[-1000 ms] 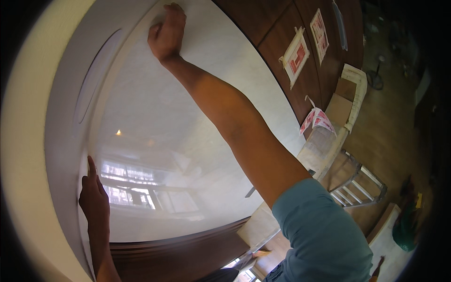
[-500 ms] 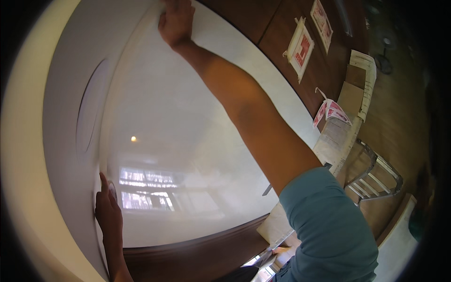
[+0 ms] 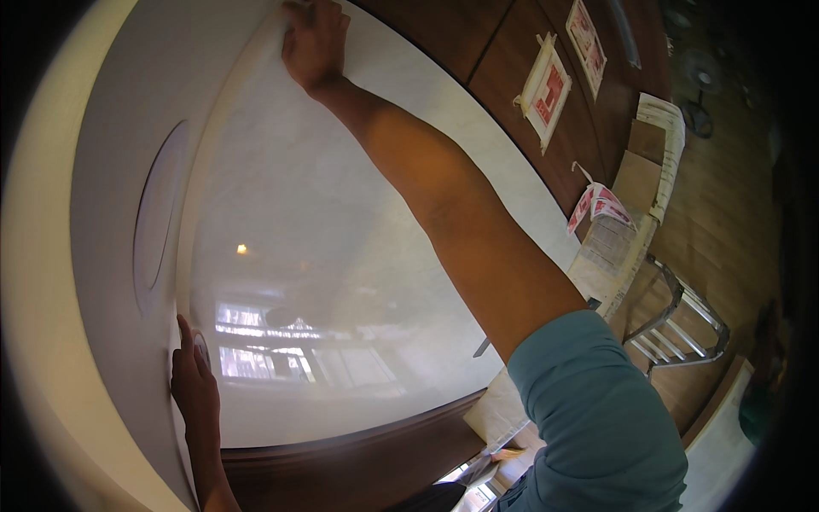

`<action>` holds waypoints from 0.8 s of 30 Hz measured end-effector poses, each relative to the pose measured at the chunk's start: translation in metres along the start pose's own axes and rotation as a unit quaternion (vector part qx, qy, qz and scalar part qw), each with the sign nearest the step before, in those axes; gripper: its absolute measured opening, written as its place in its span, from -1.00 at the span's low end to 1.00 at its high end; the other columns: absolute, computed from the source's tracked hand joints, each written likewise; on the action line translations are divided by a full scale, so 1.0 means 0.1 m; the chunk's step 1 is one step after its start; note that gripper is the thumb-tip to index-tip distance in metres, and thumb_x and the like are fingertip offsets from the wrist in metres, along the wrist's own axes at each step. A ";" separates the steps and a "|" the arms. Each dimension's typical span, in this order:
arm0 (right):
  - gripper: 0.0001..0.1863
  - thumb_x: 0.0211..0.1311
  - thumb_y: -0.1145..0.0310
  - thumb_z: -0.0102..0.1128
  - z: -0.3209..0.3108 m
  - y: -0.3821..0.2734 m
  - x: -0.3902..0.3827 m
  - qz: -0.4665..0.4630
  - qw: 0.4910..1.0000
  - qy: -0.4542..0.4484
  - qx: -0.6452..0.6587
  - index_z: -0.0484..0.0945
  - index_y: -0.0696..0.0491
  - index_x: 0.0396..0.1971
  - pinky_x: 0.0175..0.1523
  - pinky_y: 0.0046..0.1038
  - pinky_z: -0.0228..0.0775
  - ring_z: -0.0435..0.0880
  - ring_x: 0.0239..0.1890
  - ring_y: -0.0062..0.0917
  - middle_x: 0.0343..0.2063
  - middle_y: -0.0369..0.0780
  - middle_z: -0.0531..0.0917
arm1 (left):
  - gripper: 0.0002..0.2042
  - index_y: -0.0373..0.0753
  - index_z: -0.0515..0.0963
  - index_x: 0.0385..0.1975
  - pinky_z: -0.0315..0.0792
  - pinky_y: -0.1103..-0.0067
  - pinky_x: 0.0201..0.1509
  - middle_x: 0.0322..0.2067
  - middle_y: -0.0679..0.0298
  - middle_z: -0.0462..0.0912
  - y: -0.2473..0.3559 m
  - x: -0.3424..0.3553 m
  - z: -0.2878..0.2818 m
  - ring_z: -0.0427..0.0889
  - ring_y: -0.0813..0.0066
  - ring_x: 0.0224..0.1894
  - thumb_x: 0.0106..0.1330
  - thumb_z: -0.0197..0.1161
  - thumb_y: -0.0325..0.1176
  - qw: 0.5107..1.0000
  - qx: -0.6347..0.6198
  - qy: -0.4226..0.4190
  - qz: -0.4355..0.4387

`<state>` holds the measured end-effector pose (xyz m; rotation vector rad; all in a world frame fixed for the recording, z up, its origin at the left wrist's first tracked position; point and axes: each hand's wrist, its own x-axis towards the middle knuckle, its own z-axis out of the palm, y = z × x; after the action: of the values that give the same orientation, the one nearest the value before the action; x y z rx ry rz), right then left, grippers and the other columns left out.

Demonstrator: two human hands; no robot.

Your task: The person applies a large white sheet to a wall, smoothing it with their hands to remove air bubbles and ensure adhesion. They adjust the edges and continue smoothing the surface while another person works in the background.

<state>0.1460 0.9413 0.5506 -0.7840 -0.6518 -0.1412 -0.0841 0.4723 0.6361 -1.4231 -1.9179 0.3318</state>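
My right hand [image 3: 314,47] is at the top of a glossy white panel [image 3: 358,256], fingers bent at a pale strip [image 3: 208,128] along the panel's left edge; what it grips is hidden. My right arm stretches across the panel. My left hand [image 3: 194,380] is low on that edge, index finger pointing up along the strip, the other fingers curled at a round roll-like object [image 3: 201,348], partly hidden behind them. A grey wall [image 3: 111,256] with an oval cut-out [image 3: 159,213] borders the strip on the left.
Dark wood panels [image 3: 486,43] with taped red-printed sheets [image 3: 546,98] lie right of the white panel. A paper-covered ledge [image 3: 614,256], an aluminium ladder [image 3: 682,333] and a wooden floor [image 3: 708,222] are at the right. Someone in green [image 3: 751,410] is partly visible at the far right.
The view has shifted since a second ago, both hands appearing further right. The round object beside my left hand has come into sight. Little differs from half a second ago.
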 end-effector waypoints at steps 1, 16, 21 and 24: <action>-0.53 0.05 0.52 0.27 -0.02 -0.01 0.00 0.003 1.000 -0.011 0.018 0.60 0.01 0.05 0.24 -0.06 0.17 0.38 0.19 -0.16 0.13 -0.08 0.44 | -0.44 0.01 0.08 0.59 0.55 0.31 -0.13 -0.32 0.10 0.58 0.00 0.00 0.00 0.63 0.23 -0.28 0.63 -0.07 -0.42 1.000 0.000 -0.004 -0.005; -0.47 0.25 0.51 0.25 -0.11 -0.05 0.05 0.005 0.997 -0.063 0.038 0.52 0.07 0.26 0.33 -0.05 0.19 0.34 0.31 -0.13 0.27 -0.04 0.42 | -0.41 0.04 0.05 0.60 0.59 0.29 -0.10 -0.27 0.07 0.61 0.06 0.00 -0.02 0.67 0.22 -0.24 0.61 -0.04 -0.44 0.999 0.031 -0.010 -0.016; -0.46 0.25 0.50 0.25 -0.11 -0.06 0.06 0.010 0.996 -0.080 0.034 0.51 0.08 0.28 0.35 -0.06 0.17 0.32 0.32 -0.14 0.28 -0.03 0.41 | -0.42 0.05 0.06 0.59 0.58 0.30 -0.14 -0.30 0.08 0.60 0.04 0.02 -0.01 0.66 0.23 -0.28 0.62 -0.05 -0.41 0.999 0.034 -0.012 -0.016; -0.46 0.26 0.50 0.24 -0.12 -0.06 0.06 0.011 0.996 -0.088 0.025 0.51 0.08 0.28 0.36 -0.06 0.16 0.30 0.33 -0.14 0.28 -0.03 0.40 | -0.44 0.05 0.07 0.59 0.58 0.30 -0.15 -0.33 0.09 0.59 0.03 0.02 0.01 0.65 0.24 -0.30 0.64 -0.06 -0.38 0.999 0.032 -0.008 -0.013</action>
<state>0.1547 0.9296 0.5519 -0.7608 -0.8099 -0.0367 -0.0826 0.4751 0.6348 -1.3554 -1.9208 0.3906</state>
